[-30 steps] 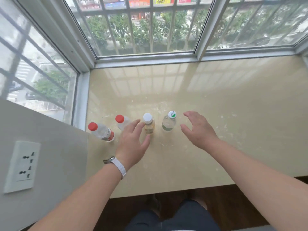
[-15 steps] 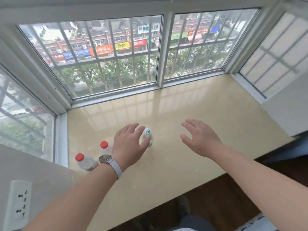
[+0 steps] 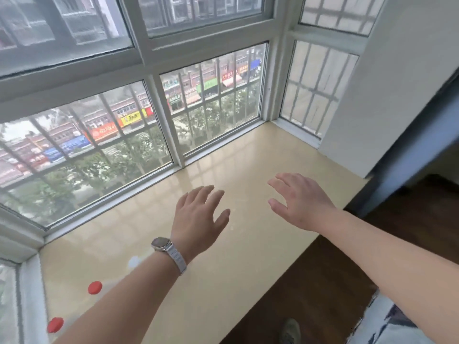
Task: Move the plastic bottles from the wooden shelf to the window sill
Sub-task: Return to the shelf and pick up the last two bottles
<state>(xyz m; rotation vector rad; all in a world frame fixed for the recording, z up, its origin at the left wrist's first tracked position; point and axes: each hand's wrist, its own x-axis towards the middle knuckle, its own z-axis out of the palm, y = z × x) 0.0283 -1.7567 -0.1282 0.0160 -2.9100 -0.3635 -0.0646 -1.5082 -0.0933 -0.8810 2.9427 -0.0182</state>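
Observation:
My left hand (image 3: 201,214), with a watch on the wrist, hovers open over the beige window sill (image 3: 248,157), fingers spread and holding nothing. To its right my right hand (image 3: 300,202) is open too, palm down above the sill. Low at the left, two red bottle caps (image 3: 95,287) (image 3: 55,324) and one white cap (image 3: 134,261) show beside my left forearm; the clear bottle bodies are blurred and partly hidden by the arm. The wooden shelf is out of view.
Barred windows (image 3: 206,108) close the sill at the back and on both sides. A white wall (image 3: 397,83) stands at the right. Dark wooden floor (image 3: 323,294) lies below the sill's front edge, with a shoe (image 3: 289,331) and a patterned cloth (image 3: 397,326) at the bottom right.
The view has swung up and to the right, so the bottles have slid to the lower left corner. Both hands have drawn away from the bottles and stay open.

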